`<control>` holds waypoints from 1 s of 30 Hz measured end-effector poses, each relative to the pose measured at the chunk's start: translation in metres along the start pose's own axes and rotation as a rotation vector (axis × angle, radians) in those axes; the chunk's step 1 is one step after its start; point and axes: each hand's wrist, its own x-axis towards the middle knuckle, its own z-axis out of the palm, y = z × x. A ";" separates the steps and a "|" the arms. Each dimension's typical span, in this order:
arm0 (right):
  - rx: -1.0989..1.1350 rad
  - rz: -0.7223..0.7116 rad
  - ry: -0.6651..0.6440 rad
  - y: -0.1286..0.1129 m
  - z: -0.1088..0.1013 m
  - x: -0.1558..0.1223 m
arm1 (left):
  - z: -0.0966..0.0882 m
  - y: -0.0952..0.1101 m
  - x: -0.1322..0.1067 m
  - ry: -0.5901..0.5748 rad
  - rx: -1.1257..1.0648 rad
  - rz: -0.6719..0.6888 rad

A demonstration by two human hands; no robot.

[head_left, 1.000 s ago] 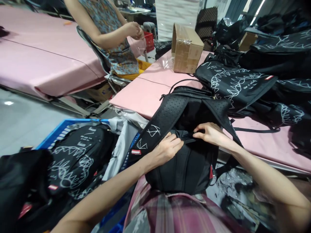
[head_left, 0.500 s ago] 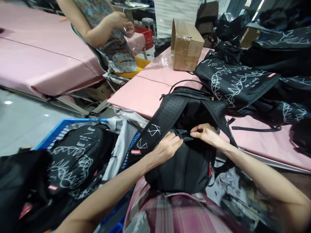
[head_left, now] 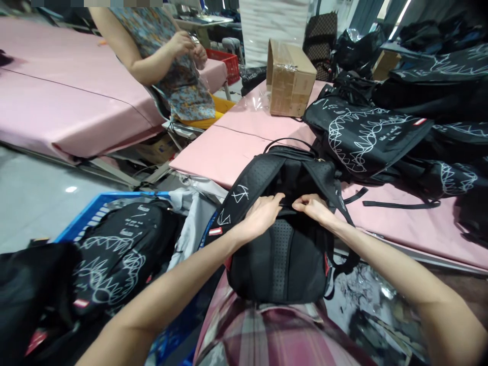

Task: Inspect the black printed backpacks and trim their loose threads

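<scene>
Pink table [head_left: 232, 143], cardboard box [head_left: 293, 79] atop; backpack [head_left: 282, 259] at edge.

Matt black cloth backpack [head_left: 259, 269]; brown cardboard box [head_left: 292, 84] with glossy tape.

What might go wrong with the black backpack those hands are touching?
The black backpack seems to lean against the edge of the pink table, so it might slip if the left hand and right hand let go. Also, a loose strap on the table lies near the right forearm, which might brush or snag it.
</scene>
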 end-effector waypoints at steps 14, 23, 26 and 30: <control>-0.203 -0.055 -0.060 0.030 -0.019 0.046 | 0.032 -0.030 0.097 -0.460 -0.162 -0.076; -0.163 0.017 -0.159 0.041 -0.025 0.068 | 0.054 -0.029 0.106 -0.444 0.011 0.016; -0.195 0.009 -0.169 0.042 -0.022 0.070 | 0.064 -0.026 0.100 -0.373 0.048 -0.030; -0.213 0.021 -0.181 0.045 -0.015 0.071 | 0.076 -0.021 0.089 -0.284 0.026 -0.150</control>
